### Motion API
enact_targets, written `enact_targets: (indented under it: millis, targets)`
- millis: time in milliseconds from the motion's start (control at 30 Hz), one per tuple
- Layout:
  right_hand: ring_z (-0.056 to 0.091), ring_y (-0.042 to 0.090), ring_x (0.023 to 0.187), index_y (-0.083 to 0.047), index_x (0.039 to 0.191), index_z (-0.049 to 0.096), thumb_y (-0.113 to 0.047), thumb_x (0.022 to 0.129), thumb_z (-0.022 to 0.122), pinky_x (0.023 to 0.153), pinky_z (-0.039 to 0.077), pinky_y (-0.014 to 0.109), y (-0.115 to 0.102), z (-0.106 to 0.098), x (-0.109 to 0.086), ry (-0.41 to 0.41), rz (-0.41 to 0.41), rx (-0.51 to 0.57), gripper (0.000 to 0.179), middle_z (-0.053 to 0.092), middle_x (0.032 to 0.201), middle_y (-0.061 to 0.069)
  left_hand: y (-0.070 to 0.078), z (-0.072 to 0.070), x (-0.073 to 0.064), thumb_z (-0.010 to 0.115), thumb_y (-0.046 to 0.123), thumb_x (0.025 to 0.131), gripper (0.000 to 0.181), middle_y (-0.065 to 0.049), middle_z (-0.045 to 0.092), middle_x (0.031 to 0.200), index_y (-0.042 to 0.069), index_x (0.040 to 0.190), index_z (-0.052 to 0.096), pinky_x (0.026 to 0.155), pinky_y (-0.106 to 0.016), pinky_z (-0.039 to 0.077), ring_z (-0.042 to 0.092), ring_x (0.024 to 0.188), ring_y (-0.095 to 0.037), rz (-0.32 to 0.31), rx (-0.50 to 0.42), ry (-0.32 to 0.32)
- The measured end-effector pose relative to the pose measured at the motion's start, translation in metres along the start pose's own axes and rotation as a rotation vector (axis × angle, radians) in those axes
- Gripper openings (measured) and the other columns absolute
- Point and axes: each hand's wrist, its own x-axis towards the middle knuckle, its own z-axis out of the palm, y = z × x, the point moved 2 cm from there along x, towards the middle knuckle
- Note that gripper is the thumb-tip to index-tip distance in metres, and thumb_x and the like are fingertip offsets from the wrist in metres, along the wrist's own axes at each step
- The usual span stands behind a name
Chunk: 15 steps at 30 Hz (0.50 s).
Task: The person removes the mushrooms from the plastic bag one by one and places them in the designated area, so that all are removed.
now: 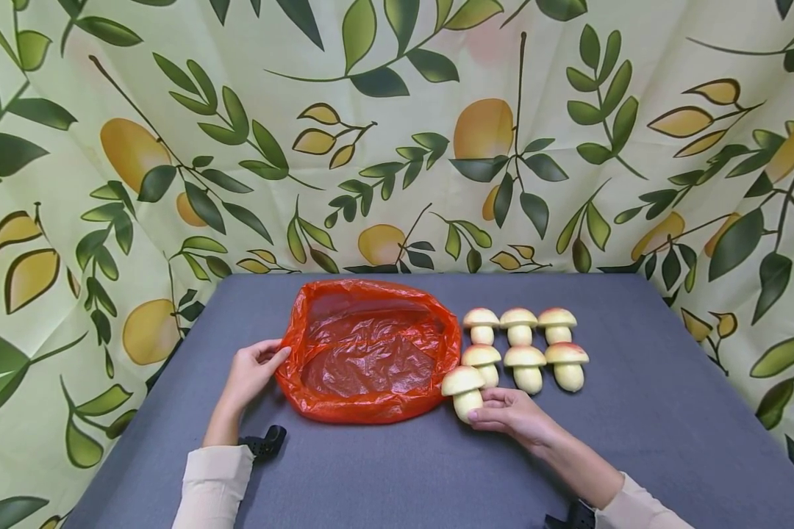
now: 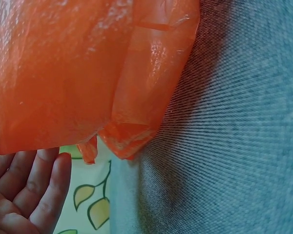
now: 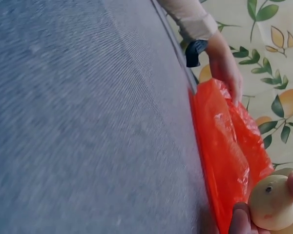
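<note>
A red plastic bag (image 1: 370,408) lies on the table with its wide mouth facing up. At its left side my left hand (image 1: 254,371) pinches the rim between thumb and fingers; in the left wrist view, the bag's orange-looking wall (image 2: 63,87) covers the fingertips. My right hand (image 1: 512,415) grips a toy mushroom (image 1: 463,382) by its stem, its pale cap beside the bag's right front rim. From the right wrist view, the round stem end (image 3: 274,202) shows between thumb and fingers. Inside the bag, only crumpled film is visible.
Several similar mushrooms stand in two rows right of the bag, including a back one (image 1: 519,323) and a front one (image 1: 567,364). The grey cloth-covered table (image 1: 397,477) meets a leaf-and-fruit patterned curtain (image 1: 397,132) behind. A black wrist camera (image 1: 267,441) sits by the left sleeve.
</note>
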Motion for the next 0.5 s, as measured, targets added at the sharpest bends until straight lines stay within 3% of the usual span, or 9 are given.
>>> enact_targets:
  millis: [500]
  targets:
    - [0.069, 0.002, 0.082, -0.006, 0.098, 0.061, -0.010, 0.086, 0.069, 0.079, 0.056, 0.021, 0.009, -0.012, -0.009, 0.017, 0.016, -0.092, 0.015, 0.072, 0.083, -0.011, 0.000, -0.001, 0.000, 0.062, 0.018, 0.093, 0.035, -0.028, 0.069, 0.106, -0.008, 0.117, 0.064, 0.070, -0.008, 0.047, 0.054, 0.073, 0.014, -0.012, -0.009, -0.003]
